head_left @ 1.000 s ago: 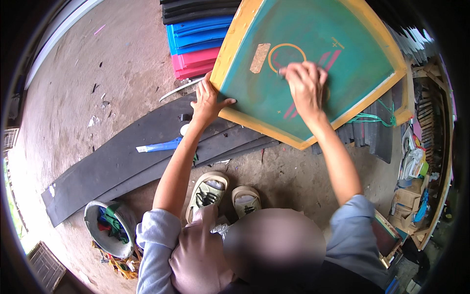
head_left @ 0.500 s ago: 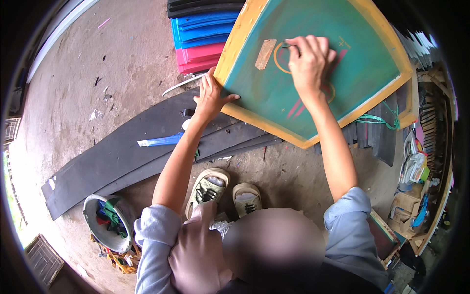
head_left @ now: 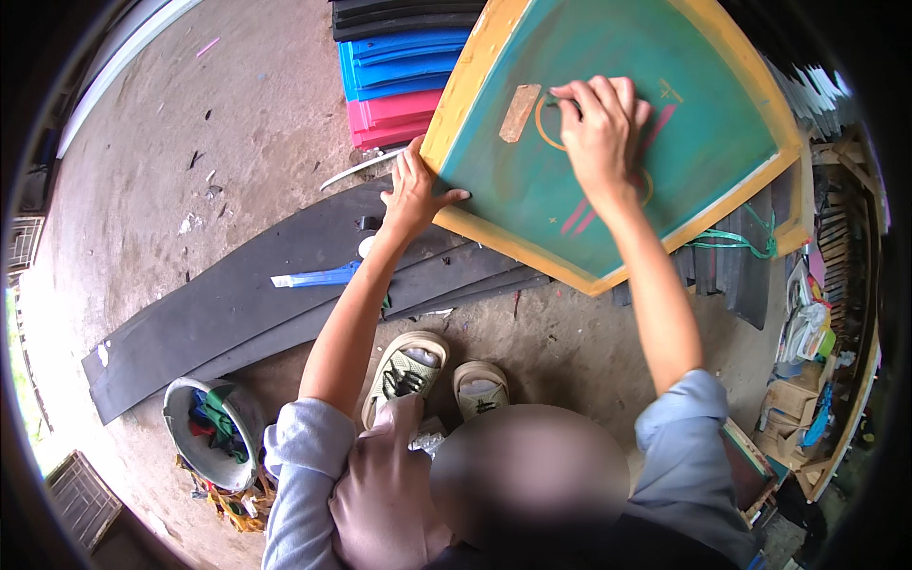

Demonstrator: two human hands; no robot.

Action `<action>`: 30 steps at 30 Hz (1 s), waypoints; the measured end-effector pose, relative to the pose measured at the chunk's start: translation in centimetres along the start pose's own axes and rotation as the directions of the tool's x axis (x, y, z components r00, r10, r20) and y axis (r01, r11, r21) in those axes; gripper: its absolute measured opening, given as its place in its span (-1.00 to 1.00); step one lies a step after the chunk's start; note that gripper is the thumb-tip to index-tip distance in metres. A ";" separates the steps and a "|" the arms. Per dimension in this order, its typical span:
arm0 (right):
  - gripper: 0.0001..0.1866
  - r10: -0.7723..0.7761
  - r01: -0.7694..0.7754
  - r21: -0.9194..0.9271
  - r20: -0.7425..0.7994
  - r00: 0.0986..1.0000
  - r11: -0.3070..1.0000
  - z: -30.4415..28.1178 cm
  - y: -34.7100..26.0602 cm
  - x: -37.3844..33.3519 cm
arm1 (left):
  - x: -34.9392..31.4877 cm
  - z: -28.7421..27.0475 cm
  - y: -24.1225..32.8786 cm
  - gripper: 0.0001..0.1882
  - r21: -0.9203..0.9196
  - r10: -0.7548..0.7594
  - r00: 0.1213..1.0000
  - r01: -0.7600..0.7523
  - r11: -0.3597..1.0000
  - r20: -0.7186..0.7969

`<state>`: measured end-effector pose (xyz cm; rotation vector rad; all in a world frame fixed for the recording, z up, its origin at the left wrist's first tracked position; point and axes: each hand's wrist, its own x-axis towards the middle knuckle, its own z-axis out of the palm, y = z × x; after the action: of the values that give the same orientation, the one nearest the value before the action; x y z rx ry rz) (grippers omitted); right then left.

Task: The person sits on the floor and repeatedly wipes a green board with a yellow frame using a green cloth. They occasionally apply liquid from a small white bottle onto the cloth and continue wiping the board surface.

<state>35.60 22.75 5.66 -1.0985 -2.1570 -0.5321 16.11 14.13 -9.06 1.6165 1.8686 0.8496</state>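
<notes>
A wooden-framed printing screen point(head_left: 532, 209) with green mesh is tilted up in front of me. My left hand point(head_left: 412, 198) grips its left corner, thumb on the inner side and fingers along the outer edge. My right hand point(head_left: 605, 128) is pinched over the mesh, fingertips down at an orange ring mark point(head_left: 541, 122). Something small and dark shows at those fingertips; its kind is not clear. A brown tape strip point(head_left: 520, 113) is stuck to the mesh left of the ring. Pink stripes and small cross marks show around my right hand.
Black sheets point(head_left: 218, 285) lie on the floor, with a blue-handled cutter point(head_left: 318, 276) on them. Stacked blue sheets point(head_left: 408, 65) and pink sheets point(head_left: 394, 116) stand beyond the screen's left side. A bucket of scraps point(head_left: 176, 418) is at lower left; cardboard boxes point(head_left: 790, 404) are at right.
The whole view has shifted slightly, scene moving a little down and right. My right hand stays pinched by the ring with only a small shift; my left hand keeps hold of the frame.
</notes>
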 end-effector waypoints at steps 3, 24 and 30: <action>-0.89 -0.184 0.162 0.120 0.199 0.963 0.979 1.2 -0.6 -3.2 | 0.2 0.5 -0.6 0.14 -0.011 0.039 0.999 -0.039 0.999 -0.015; -0.85 -0.032 0.026 0.072 0.072 0.997 0.997 1.3 -0.5 -4.0 | 0.1 0.4 -0.3 0.14 -0.023 0.045 0.999 -0.045 0.999 -0.001; -0.86 0.145 -0.147 -0.017 -0.058 0.988 0.989 -0.7 1.2 -0.5 | 0.3 0.3 -1.1 0.14 0.005 0.058 0.998 -0.058 0.998 -0.026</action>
<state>37.08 22.77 5.92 -1.2276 -2.0083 -0.5132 15.56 14.37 -10.11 1.6767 1.8502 0.8955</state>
